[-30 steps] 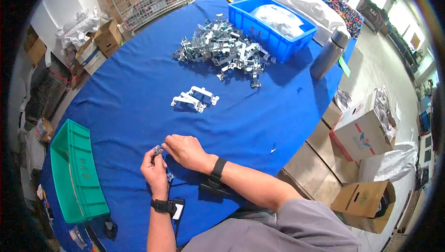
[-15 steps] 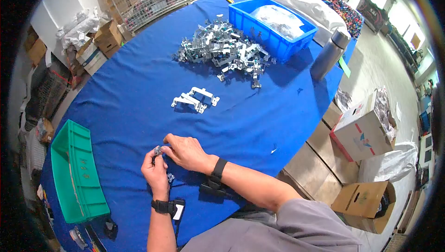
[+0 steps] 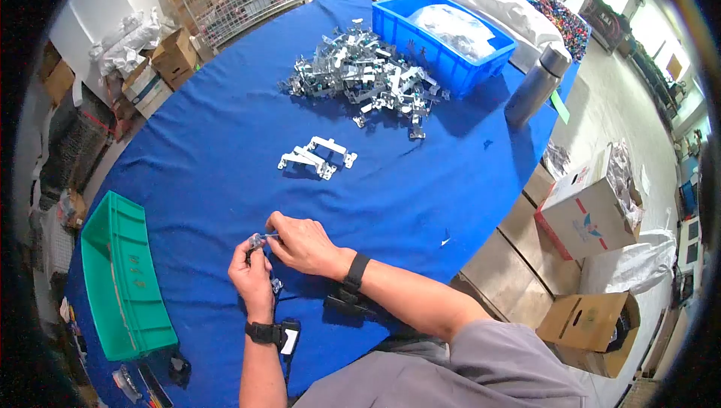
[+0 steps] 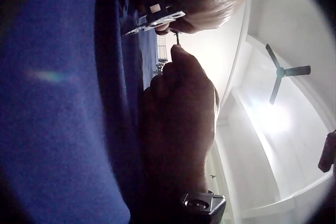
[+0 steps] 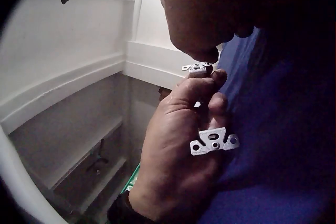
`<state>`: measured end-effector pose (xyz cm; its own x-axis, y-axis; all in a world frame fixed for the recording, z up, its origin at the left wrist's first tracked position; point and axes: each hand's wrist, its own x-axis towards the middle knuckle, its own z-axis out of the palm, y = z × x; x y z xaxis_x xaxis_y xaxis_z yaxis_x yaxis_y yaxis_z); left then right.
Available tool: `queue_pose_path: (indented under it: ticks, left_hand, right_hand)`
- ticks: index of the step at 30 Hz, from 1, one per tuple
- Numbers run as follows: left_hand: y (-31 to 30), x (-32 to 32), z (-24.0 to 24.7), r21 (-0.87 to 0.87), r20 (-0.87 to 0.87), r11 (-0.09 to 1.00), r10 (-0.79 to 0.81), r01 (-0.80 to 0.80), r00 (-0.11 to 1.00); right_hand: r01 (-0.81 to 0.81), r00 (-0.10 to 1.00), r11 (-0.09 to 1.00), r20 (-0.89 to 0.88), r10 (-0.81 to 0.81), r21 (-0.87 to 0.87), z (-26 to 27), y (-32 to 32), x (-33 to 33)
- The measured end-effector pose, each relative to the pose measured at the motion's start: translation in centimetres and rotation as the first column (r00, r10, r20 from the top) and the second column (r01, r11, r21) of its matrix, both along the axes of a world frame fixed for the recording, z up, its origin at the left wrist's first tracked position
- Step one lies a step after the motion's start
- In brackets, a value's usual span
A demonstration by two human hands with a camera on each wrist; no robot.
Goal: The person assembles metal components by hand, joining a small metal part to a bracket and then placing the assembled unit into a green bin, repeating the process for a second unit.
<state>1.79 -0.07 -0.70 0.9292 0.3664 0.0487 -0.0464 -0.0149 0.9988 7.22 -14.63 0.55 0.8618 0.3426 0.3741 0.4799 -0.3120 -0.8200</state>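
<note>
at the lower centre-left of the head view, the left hand (image 3: 251, 280) grips a metal bracket (image 5: 215, 143) above the blue-covered worktop (image 3: 195, 175). close beside it, the right hand (image 3: 304, 248) pinches a thin rod (image 3: 271, 236) that reaches toward the bracket's upper end; this rod is newly visible between the hands compared with half a second ago.

Silvery bracket (image 5: 214, 150), plain blue cloth (image 3: 218, 175), green bin (image 3: 139, 288), blue crate (image 3: 448, 70)

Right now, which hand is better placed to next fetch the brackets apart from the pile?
Probably the right hand: nearer those brackets, though pinching a thin piece; the left hand grips a bracket.
</note>
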Motion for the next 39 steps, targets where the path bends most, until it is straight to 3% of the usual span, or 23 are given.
queue_pose_path:
  ticks: [6, 7, 9, 16, 18, 22, 27, 30, 34, 39]
  left_hand:
    - [0.1, 0.3, -0.1, 0.021, 0.000, 1.000, 0.015, -0.015, 1.000]
    - [0.2, 0.1, -0.2, 0.034, -0.009, 0.999, 0.011, -0.010, 1.000]
    - [0.2, -0.2, -0.1, 0.022, -0.029, 1.000, 0.000, 0.001, 1.000]
    - [0.0, -0.1, 0.0, 0.038, -0.008, 0.999, 0.009, -0.008, 1.000]
    - [0.1, 0.1, 0.0, 0.046, 0.002, 0.999, 0.009, -0.009, 1.000]
    - [0.3, 0.0, -0.1, 0.038, -0.023, 0.999, -0.004, 0.005, 1.000]
    - [0.3, 0.1, -0.2, 0.057, -0.027, 0.998, -0.001, 0.003, 1.000]
    - [0.1, 0.4, -0.8, 0.043, 0.056, 0.999, 0.022, -0.025, 0.998]
    - [-0.1, 0.3, -0.2, 0.043, 0.018, 0.999, 0.014, -0.015, 1.000]
    - [0.0, 0.1, -0.3, 0.083, 0.015, 0.997, -0.001, 0.000, 1.000]
  right_hand:
    - [-0.018, 0.998, 0.985, 0.058, 0.028, -0.169, -0.5, 0.1, 0.5]
    - [-0.017, 0.998, 0.985, 0.049, 0.026, -0.169, -0.4, 0.1, 0.2]
    - [0.009, 1.000, 0.999, 0.006, -0.009, 0.031, 0.2, 0.0, -0.1]
    - [-0.042, 0.998, 0.999, 0.056, 0.043, -0.034, -1.2, 0.2, 0.1]
    - [-0.036, 0.998, 0.990, 0.039, 0.041, -0.136, -1.1, 0.3, 0.6]
    - [-0.008, 1.000, 1.000, 0.007, 0.008, -0.013, -0.1, 0.1, 0.0]
    - [-0.048, 0.999, 0.996, 0.002, 0.048, -0.071, -0.5, 0.2, 0.4]
    - [-0.018, 0.998, 0.992, 0.056, 0.025, -0.124, -0.8, 0.2, 0.3]
    - [0.003, 1.000, 0.999, 0.003, -0.002, -0.036, 0.0, 0.1, -0.1]
    - [-0.033, 0.999, 0.994, 0.023, 0.036, -0.100, -1.1, 0.1, 0.0]
